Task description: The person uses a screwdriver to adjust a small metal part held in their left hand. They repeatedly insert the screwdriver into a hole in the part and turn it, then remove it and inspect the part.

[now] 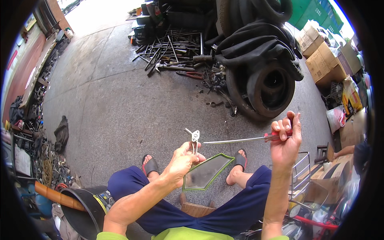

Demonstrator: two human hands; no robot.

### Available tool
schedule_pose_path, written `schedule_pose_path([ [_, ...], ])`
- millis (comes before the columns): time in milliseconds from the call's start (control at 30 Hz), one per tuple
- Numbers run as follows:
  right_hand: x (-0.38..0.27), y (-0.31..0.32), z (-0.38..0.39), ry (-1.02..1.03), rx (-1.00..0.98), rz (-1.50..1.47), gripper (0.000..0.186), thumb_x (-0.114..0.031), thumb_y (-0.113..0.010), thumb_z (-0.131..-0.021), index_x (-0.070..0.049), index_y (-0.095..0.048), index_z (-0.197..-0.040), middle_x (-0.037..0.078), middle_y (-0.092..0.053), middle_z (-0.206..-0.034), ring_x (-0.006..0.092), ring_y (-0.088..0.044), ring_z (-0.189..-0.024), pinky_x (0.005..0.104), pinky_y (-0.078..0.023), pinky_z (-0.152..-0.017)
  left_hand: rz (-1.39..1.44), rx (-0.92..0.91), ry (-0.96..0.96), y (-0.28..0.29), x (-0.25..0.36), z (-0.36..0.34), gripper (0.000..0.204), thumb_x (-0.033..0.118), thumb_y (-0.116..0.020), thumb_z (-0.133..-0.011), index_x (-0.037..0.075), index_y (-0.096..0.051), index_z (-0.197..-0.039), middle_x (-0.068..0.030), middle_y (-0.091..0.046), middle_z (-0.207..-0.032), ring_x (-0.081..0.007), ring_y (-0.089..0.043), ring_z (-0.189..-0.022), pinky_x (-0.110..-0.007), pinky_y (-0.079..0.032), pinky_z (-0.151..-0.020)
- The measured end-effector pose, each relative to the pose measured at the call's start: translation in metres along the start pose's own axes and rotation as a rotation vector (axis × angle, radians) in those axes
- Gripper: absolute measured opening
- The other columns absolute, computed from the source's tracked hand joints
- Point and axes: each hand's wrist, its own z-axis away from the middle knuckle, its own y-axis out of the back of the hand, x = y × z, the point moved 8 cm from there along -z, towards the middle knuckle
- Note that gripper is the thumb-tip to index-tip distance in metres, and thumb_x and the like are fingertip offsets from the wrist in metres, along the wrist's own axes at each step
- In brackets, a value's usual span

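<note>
My left hand (188,160) grips a small silver metal bracket (195,137) on a green-rimmed angular mirror (206,172), which hangs below my fingers, between my knees. My right hand (286,136) is wrapped round the red handle of a screwdriver (236,141). Its long shaft lies level, pointing left, with the tip just right of the bracket, apparently not touching it.
Scattered tools (168,56) and stacked tyres (268,88) lie ahead. Cardboard boxes (322,60) and a wire rack (302,172) stand right, near another person's forearm (344,152). A black bucket (86,214), cluttered cables and parts line the left. A wooden stool (194,208) is below me.
</note>
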Motion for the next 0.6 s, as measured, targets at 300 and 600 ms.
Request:
schedule_pose_path([
  [300, -0.001, -0.008, 0.005, 0.043, -0.013, -0.014, 0.032, -0.031, -0.046, -0.103, -0.002, -0.059, -0.100, -0.001, -0.041, -0.062, 0.0064, -0.033, -0.049, 0.0288, -0.042, -0.067, -0.091, 0.033, -0.091, -0.015, 0.011, 0.005, 0.031, 0.023, -0.053, -0.100, 0.010, -0.052, -0.127, -0.0026, -0.059, -0.070, -0.0099, -0.058, -0.062, -0.022, -0.048, -0.056],
  [600, 0.001, -0.009, 0.010, 0.067, -0.011, 0.041, 0.031, -0.030, -0.046, -0.102, -0.001, -0.060, -0.099, -0.001, -0.043, -0.062, 0.0069, -0.033, -0.048, 0.0295, -0.043, -0.066, -0.125, 0.020, -0.106, -0.014, 0.005, 0.009, 0.029, 0.027, -0.049, -0.101, 0.009, -0.056, -0.123, 0.0019, -0.049, -0.062, -0.0094, -0.054, -0.056, -0.023, -0.049, -0.057],
])
